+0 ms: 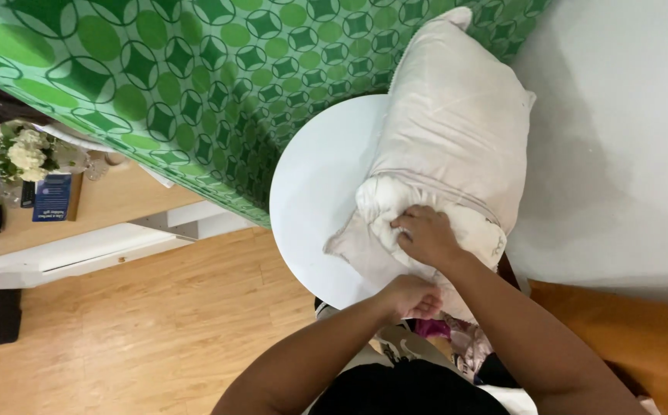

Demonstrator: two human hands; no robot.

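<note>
pillow (457, 115) in a pale cream case lies across the round white counter (311, 200), its far end reaching up against the green patterned fabric (180, 69) and its near end hanging over the counter's edge toward the person. at that near end the case (365, 250) is open and white stuffing (380, 201) bulges out of it. the right hand (426, 234) rests on that bulging white part with its fingers curled down into it, closed around a fold of the filling. the left hand (412, 296) sits lower, at the loose edge of the case just beside the counter's rim, fingers bent and pinching the fabric; how tight that pinch is cannot be told from here. the two hands are close together, the right above the left, both forearms coming up from the bottom of the view. to the right of the pillow is a plain white wall (626, 138). to the left, well apart from the hands, a wooden shelf (111, 200) carries a bunch of white flowers (26, 154) and a small blue card (51, 198). a light wood floor (134, 330) spreads below the counter.
</note>
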